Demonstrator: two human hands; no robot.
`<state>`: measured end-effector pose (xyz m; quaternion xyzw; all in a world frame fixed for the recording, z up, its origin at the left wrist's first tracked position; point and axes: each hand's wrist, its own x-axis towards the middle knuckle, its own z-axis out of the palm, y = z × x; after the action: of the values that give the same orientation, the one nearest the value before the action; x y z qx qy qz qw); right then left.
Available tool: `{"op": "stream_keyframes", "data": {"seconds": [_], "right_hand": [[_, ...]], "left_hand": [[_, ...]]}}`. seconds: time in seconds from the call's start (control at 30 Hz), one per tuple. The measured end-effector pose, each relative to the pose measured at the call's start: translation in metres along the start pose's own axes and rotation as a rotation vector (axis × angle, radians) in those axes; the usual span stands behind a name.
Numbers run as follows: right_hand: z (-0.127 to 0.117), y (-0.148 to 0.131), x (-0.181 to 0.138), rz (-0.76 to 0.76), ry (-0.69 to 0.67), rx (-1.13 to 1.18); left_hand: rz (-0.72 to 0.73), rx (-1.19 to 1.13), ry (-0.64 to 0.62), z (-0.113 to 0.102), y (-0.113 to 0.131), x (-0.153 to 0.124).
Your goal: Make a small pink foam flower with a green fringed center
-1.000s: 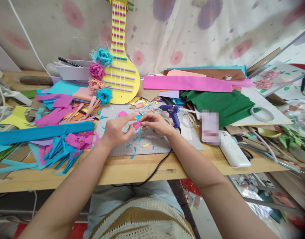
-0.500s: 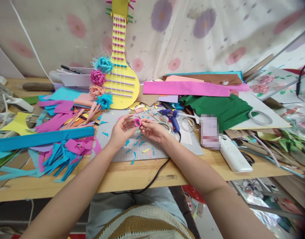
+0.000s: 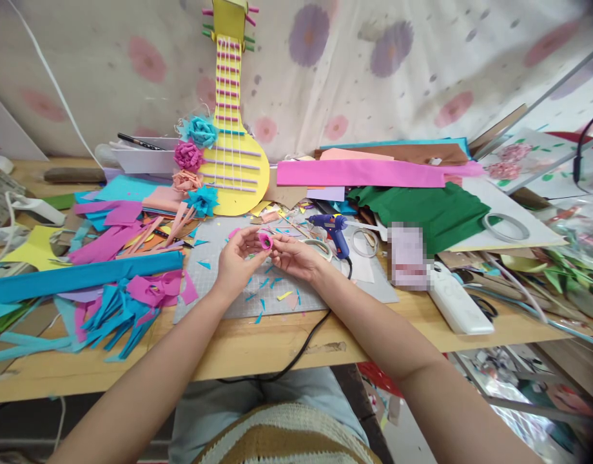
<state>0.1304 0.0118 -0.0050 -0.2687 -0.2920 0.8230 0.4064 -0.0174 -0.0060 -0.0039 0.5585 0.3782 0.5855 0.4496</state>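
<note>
A small magenta paper flower, rolled with a dark opening at its centre, is held above the cutting mat. My left hand curls round its left side, fingers closed on it. From the right, my right hand pinches its edge between thumb and fingers. Blue and yellow paper scraps lie on the mat below. Just right of my hands rests a blue glue gun. Behind them stands a yellow paper lute trimmed with blue, magenta and peach paper flowers.
Magenta and blue paper strips pile up at left. A pink paper band and green crepe paper lie at the back right. Tape rings, a white power strip and scissors are at right. A black cable crosses the table's front edge.
The view has shifted slightly. Both hands keep hold of the magenta flower, which has turned a little so its opening faces more toward me.
</note>
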Motion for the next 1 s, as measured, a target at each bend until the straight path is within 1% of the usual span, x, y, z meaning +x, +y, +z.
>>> {"op": "stream_keyframes", "data": {"seconds": [0.23,0.4,0.6,0.67,0.77,0.87,1.0], "right_hand": [[0.0,-0.001,0.001,0.016,0.008,0.02],[-0.001,0.0,0.002,0.03,0.008,0.024],[-0.001,0.0,0.002,0.029,-0.016,0.022],[-0.001,0.0,0.001,0.014,-0.008,0.01],[-0.002,0.001,0.001,-0.029,0.017,-0.048],[-0.003,0.002,0.002,-0.083,0.041,-0.137],[-0.004,0.004,0.003,-0.125,0.066,-0.231]], "left_hand": [[-0.015,-0.013,-0.034,-0.001,-0.001,0.0],[-0.022,-0.025,-0.018,0.001,-0.001,0.0],[-0.08,-0.074,0.019,-0.002,0.001,0.0],[-0.121,-0.133,0.058,-0.006,0.003,0.001],[-0.234,-0.199,0.11,-0.009,0.008,0.003],[-0.338,-0.196,0.121,-0.009,0.011,0.004],[-0.413,-0.185,0.139,-0.006,0.01,0.003]]}}
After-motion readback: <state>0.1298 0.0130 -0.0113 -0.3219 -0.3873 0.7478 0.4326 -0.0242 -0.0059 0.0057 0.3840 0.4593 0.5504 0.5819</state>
